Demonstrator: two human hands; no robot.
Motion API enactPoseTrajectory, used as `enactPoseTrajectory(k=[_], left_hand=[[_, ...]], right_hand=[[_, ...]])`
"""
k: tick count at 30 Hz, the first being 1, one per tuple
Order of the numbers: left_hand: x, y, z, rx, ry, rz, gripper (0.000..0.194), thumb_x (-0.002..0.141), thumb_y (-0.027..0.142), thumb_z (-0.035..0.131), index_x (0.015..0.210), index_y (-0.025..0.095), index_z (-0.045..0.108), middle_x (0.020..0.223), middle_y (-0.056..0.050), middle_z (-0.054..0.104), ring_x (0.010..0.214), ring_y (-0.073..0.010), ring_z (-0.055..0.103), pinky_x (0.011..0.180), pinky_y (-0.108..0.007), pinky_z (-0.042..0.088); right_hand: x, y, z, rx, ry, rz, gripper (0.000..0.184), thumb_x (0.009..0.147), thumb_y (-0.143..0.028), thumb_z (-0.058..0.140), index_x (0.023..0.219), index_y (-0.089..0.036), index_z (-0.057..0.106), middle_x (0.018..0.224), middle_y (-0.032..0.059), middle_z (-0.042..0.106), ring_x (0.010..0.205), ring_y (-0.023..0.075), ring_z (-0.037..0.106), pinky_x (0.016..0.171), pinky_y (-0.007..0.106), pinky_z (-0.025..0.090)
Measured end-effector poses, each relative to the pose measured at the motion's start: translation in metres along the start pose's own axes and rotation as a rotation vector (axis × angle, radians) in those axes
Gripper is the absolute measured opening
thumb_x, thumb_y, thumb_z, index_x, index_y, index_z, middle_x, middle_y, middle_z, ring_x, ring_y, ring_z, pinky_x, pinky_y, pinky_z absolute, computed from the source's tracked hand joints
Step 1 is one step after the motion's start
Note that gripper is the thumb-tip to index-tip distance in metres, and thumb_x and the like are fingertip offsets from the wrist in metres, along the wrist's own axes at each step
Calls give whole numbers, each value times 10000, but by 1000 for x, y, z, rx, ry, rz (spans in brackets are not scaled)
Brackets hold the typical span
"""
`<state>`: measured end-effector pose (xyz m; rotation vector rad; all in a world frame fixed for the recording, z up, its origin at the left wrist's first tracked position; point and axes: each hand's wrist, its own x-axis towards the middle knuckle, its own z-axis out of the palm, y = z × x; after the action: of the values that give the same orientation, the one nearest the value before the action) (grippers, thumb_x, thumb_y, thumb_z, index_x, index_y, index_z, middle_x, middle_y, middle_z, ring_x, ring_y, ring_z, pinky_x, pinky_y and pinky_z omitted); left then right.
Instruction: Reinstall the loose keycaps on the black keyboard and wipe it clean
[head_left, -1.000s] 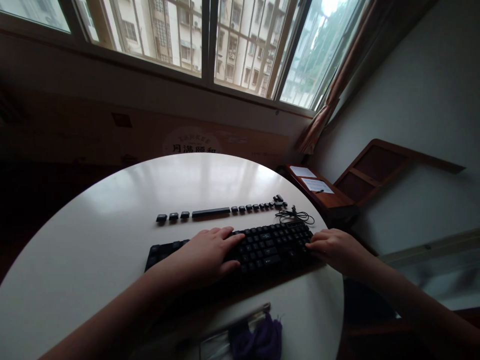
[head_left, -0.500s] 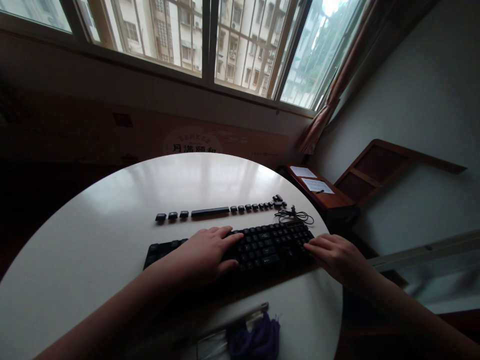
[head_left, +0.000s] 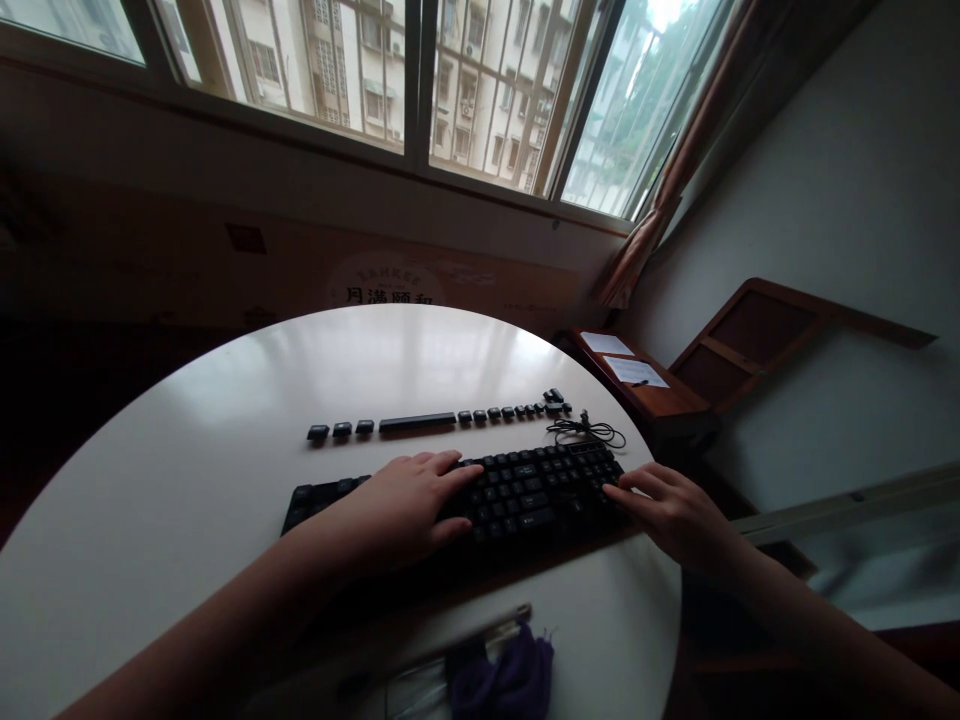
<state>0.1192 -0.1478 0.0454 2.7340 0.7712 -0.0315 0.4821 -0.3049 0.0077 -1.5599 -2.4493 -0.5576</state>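
A black keyboard (head_left: pixel 525 485) lies on a round white table (head_left: pixel 225 420). My left hand (head_left: pixel 401 505) rests flat on the keyboard's left half, fingers stretched out over the keys. My right hand (head_left: pixel 671 510) sits at the keyboard's right end, fingers extended and touching the edge keys. Behind the keyboard, a row of loose black keycaps (head_left: pixel 442 420), among them a long spacebar, is lined up on the table. The keyboard's coiled cable (head_left: pixel 589 430) lies at the back right.
A purple cloth (head_left: pixel 502 680) and a silvery flat object (head_left: pixel 465 635) lie at the table's near edge. A dark wooden desk (head_left: pixel 637 385) with papers stands at the right by the wall. Barred windows (head_left: pixel 420 80) run along the back.
My right hand has shifted slightly left along the keyboard's right end. The view has drifted a little; my left hand stays in place.
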Motion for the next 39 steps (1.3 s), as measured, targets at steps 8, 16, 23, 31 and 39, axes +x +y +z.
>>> enactPoseTrajectory(k=[8, 16, 23, 31, 39], left_hand=[[1, 1, -1, -5, 5, 4, 656, 903, 480, 579, 1513, 265, 469, 1548, -129, 471, 1377, -355, 483, 1133, -504, 388], [2, -4, 2, -13, 2, 10, 658, 905, 504, 566, 1516, 285, 461, 1546, -110, 479, 1376, -348, 482, 1136, -491, 381], [2, -1, -2, 6, -17, 5, 658, 911, 493, 562, 1520, 269, 457, 1556, -117, 464, 1391, -348, 468, 1144, -497, 377], [2, -2, -1, -15, 18, 14, 642, 898, 485, 571, 1498, 270, 491, 1539, -114, 488, 1370, -355, 493, 1136, -499, 394], [1, -2, -1, -12, 10, 5, 643, 900, 483, 572, 1502, 272, 486, 1540, -111, 487, 1369, -352, 493, 1135, -488, 394]], right_hand=[[-15, -3, 21, 81, 138, 106, 348, 971, -226, 570, 1302, -258, 672, 1305, 115, 670, 1197, 295, 608, 974, 487, 534], [-35, -4, 35, 168, 49, 200, 517, 987, -437, 513, 1470, -254, 524, 1585, 119, 420, 1480, 364, 338, 1128, 583, 394], [-43, -7, 44, 176, -71, 240, 592, 1021, -484, 412, 1579, -310, 320, 1668, 91, 240, 1535, 357, 190, 1161, 640, 301], [-47, -14, 46, 235, 47, 272, 702, 1025, -492, 344, 1628, -276, 55, 1695, 112, 113, 1546, 349, 141, 1186, 664, 209], [-45, -13, 43, 248, 14, 253, 610, 1021, -412, 391, 1603, -321, 235, 1692, 69, 158, 1547, 352, 138, 1186, 661, 230]])
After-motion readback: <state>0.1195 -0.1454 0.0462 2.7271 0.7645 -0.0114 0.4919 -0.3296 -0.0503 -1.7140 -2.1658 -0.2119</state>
